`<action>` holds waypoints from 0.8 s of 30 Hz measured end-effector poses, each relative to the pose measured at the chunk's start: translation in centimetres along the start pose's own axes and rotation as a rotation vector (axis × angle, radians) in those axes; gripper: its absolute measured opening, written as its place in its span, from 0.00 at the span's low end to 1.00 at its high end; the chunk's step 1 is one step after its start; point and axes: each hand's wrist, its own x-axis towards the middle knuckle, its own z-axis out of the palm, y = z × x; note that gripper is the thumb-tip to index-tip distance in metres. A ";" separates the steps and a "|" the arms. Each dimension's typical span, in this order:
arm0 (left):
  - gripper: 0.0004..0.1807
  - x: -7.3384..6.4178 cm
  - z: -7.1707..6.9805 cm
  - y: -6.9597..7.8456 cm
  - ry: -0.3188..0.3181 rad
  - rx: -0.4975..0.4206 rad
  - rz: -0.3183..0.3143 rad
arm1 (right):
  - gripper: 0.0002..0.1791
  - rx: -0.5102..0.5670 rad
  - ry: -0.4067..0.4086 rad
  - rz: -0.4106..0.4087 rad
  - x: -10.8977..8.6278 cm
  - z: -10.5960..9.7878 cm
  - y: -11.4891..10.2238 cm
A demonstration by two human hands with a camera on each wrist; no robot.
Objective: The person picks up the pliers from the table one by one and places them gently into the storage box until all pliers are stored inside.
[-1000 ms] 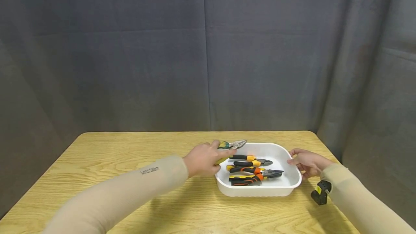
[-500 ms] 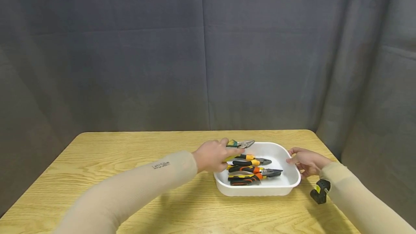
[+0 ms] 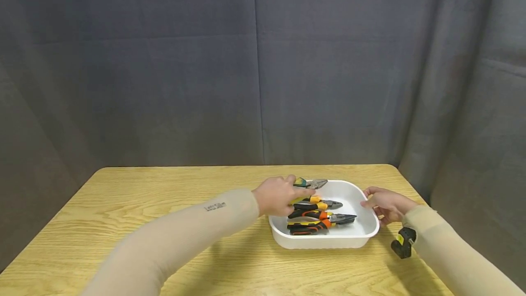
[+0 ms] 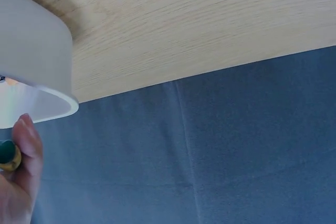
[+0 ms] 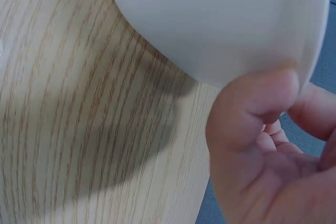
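Observation:
My left hand [image 3: 281, 195] grips green-and-yellow-handled pliers [image 3: 317, 184] over the far left part of a white tray [image 3: 328, 242]. Their metal head points right, and the fingers cover most of the handles. In the left wrist view, a handle end [image 4: 7, 151] shows beside the thumb, close to the tray's rim. My right hand [image 3: 388, 204] pinches the tray's right rim; the right wrist view shows the thumb [image 5: 262, 95] at that edge. Inside the tray lie pliers with yellow-and-black handles [image 3: 316, 205] and, nearer me, pliers with orange-and-black handles [image 3: 314, 227], heads to the right.
The tray stands on a wood-grain table [image 3: 164, 209], right of its middle. Grey curtains [image 3: 172, 81] hang behind the table and along both sides. A black wrist camera [image 3: 402, 243] hangs beneath the right wrist.
My left hand has carried the green-and-yellow pliers rightward, farther over the tray. My right hand keeps its pinch on the rim, and the tray stays almost where it was.

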 end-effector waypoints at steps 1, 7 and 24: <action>0.36 0.1 -0.1 0.1 -0.006 -0.002 0.000 | 0.07 0.001 0.003 0.001 0.0 0.0 0.0; 0.36 0.6 -0.5 0.5 -0.027 -0.004 0.012 | 0.07 0.003 0.008 -0.002 -0.2 0.1 -0.1; 0.35 1.9 0.0 0.6 -0.112 0.027 0.014 | 0.08 0.016 0.011 -0.002 -0.3 0.4 -0.1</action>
